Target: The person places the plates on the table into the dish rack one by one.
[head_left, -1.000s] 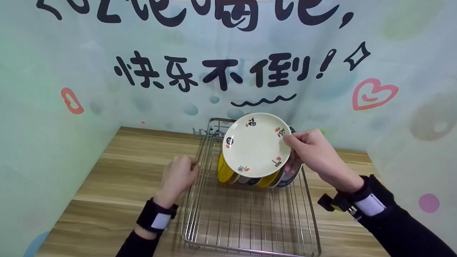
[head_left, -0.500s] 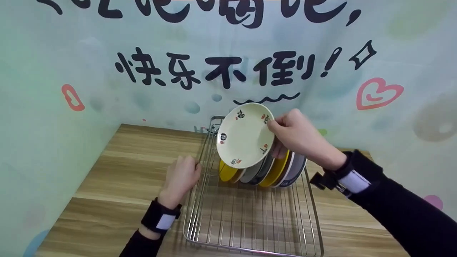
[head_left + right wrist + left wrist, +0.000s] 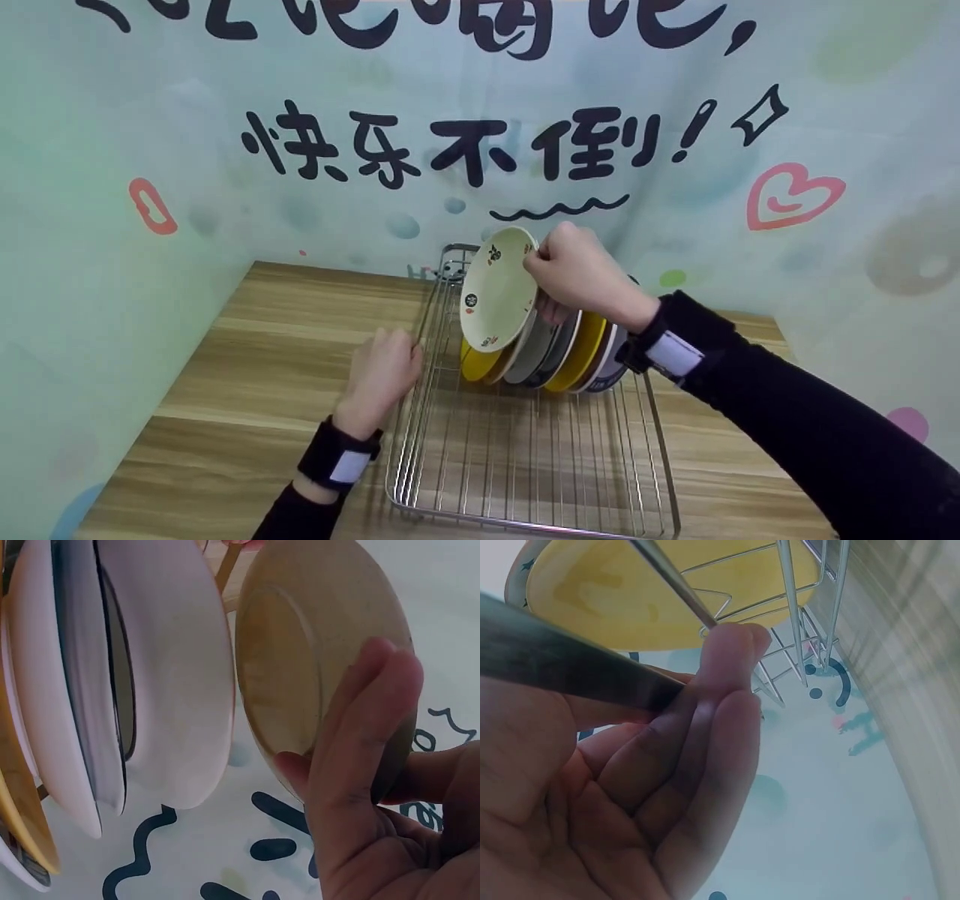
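My right hand (image 3: 581, 270) pinches the rim of a cream plate (image 3: 491, 300) with small black and red designs, held tilted above the left part of a row of plates. In the right wrist view, the fingers lie against the plate's underside (image 3: 274, 675). Several plates, among them a yellow plate (image 3: 581, 356) and a grey plate (image 3: 529, 352), stand on edge in a wire dish rack (image 3: 450, 515). The left hand (image 3: 381, 375) grips the rack's left side; its fingers curl round a metal bar (image 3: 570, 660) in the left wrist view. Whether the held plate touches the rack is hidden.
A wood-grain table (image 3: 247, 352) lies beneath the rack. Behind it hangs a pale printed backdrop (image 3: 360, 217) with dark lettering, close to the rack's far end. The standing plates fill the rack's back part, a yellow plate (image 3: 474, 364) at their left end.
My right hand has carried the cream plate leftward and turned it more edge-on, uncovering more of the standing plates. The left hand has kept its grip on the rack.
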The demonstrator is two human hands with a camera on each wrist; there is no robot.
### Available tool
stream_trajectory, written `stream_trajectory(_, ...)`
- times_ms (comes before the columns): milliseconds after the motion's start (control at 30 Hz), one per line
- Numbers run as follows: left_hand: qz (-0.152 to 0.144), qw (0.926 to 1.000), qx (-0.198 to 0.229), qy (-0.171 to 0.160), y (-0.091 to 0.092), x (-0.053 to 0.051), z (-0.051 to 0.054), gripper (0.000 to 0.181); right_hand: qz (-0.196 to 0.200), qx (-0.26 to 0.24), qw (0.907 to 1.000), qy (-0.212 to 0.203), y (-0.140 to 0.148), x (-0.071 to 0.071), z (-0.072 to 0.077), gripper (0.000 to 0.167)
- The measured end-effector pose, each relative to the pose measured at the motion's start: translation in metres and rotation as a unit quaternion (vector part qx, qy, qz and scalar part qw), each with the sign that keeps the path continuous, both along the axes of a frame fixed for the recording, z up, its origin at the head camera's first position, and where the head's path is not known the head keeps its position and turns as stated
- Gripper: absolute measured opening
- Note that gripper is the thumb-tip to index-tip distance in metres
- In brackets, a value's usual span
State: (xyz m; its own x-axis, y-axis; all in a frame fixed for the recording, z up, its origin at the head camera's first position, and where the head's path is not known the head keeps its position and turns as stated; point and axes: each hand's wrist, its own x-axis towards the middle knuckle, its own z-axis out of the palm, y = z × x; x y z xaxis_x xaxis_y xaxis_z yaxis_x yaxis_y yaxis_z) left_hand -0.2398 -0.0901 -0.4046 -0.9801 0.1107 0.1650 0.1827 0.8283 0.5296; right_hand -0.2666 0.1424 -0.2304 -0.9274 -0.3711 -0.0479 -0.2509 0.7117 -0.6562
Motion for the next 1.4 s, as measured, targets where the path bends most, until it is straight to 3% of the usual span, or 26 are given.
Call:
stream_trajectory(167, 0.001, 1.0, 0.005, -0.007, 0.0, 0.0, 0.0, 0.026, 0.008, 0.021, 0.9993, 0.028, -0.014, -0.006, -0.007, 0.029)
stream_trajectory(300, 0.0, 1.0, 0.005, 0.005, 0.001, 0.001, 0.0, 0.027, 0.02, 0.045, 0.9973, 0.056, -0.023, -0.01, -0.013, 0.023)
stream_trajectory(500, -0.007, 0.9991, -0.008, 0.041, 0.001, 0.001, 0.0, 0.034, 0.02, 0.058, 0.9977, 0.028, -0.032, -0.016, -0.02, 0.026)
stream_trajectory(633, -0.005, 0.9992, -0.012, 0.037, 0.001, 0.001, 0.0, 0.034, 0.019, 0.061, 0.9978, 0.013, -0.038, -0.02, -0.026, 0.026)
stream_trajectory(833, -0.005, 0.9996, -0.006, 0.026, 0.0, 0.0, -0.001, 0.032, 0.018, 0.077, 0.9967, 0.018, -0.044, -0.023, -0.036, 0.025)
stream_trajectory(1233, -0.003, 0.9991, -0.007, 0.041, 0.001, 0.001, -0.002, 0.03, -0.003, 0.091, 0.9957, 0.014, -0.051, -0.031, -0.054, 0.025)
stream_trajectory(1400, 0.001, 0.9983, -0.013, 0.057, 0.0, 0.002, -0.003, 0.027, -0.006, 0.114, 0.9925, 0.042, -0.056, -0.034, -0.06, 0.026)
